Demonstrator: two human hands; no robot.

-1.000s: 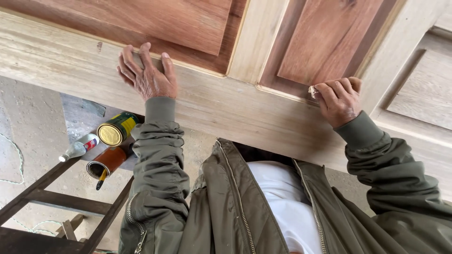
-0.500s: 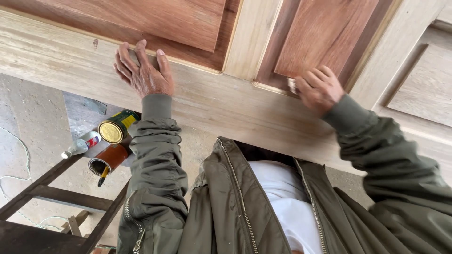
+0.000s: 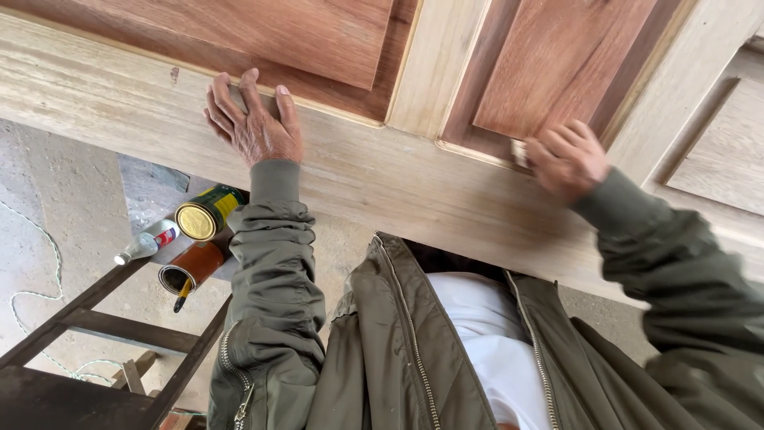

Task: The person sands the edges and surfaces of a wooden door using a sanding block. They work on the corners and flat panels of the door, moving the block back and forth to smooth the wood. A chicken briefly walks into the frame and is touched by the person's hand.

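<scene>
1. Floor items, at 8 o'clock from the left hand: a clear bottle [image 3: 145, 243], a lidded green-and-yellow can [image 3: 208, 212] and an open brown can [image 3: 191, 269] with a brush in it — grouped close together above a dark wooden frame [image 3: 95, 325].
2. Left hand [image 3: 256, 127] — fingers spread apart, palm flat on the pale rail of the wooden door [image 3: 382, 179], fingertips at the edge of the reddish panel [image 3: 263, 32].
3. Right hand [image 3: 567, 159] — blurred; grip closed on a small pale pad [image 3: 519, 151], pressed to the moulding at the lower edge of the right reddish panel [image 3: 557, 64].
</scene>
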